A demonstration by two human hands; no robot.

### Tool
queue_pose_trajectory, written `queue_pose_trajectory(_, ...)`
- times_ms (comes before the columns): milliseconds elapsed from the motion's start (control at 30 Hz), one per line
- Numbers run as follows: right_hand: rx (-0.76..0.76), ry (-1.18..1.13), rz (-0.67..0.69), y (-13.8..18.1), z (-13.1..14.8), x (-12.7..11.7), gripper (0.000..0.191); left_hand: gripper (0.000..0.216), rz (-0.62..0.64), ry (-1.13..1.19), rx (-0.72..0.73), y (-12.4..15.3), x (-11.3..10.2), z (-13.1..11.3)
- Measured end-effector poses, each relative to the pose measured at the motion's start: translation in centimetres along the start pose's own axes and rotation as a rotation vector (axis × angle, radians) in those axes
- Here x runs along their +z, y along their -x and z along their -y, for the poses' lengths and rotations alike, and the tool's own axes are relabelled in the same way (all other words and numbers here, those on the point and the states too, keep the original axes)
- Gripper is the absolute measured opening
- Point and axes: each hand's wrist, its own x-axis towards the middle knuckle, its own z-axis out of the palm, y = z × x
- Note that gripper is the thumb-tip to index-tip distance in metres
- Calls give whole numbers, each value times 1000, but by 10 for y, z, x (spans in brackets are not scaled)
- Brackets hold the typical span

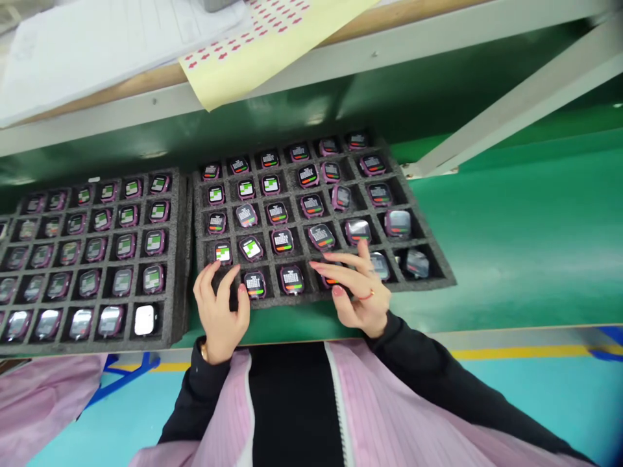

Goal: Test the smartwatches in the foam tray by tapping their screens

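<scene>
Two hands work the near row of a watch tray.
Left hand (pixel 221 314) curls over the tray's (pixel 440 275) corner cell; whether it grips a watch I cannot tell. Right hand (pixel 360 288) lies released, fingers spread over watches (pixel 292 279). This looks like screen checking; lifting one would need an edge pinch.

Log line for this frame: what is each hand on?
left hand: curled at near-left corner of right tray | right hand: spread over its near-row watches | left tray: untouched
</scene>
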Motion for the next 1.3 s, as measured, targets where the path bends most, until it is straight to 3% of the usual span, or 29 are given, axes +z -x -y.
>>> queue_pose_trajectory(233,-31,-111,206,4,-2,-6,50,36,58,58,2,25,3,-15)
queue_pose_trajectory(367,-35,-84,203,12,3,-4,46,37,89,54,-49,38,3,-21)
queue_pose_trajectory(533,-5,-96,161,15,6,-2,41,34,132,3,-12,40,5,-22)
queue_pose_trajectory(900,82,-74,109,12,10,-8,43,32,55,35,6,39,10,-29)
queue_pose_trajectory(1133,115,-34,382,-30,4,1,54,32,25,115,73,35,24,-50)
queue_pose_trajectory(1300,50,67,574,-40,-3,10,47,33,19,134,85,38,28,-51)
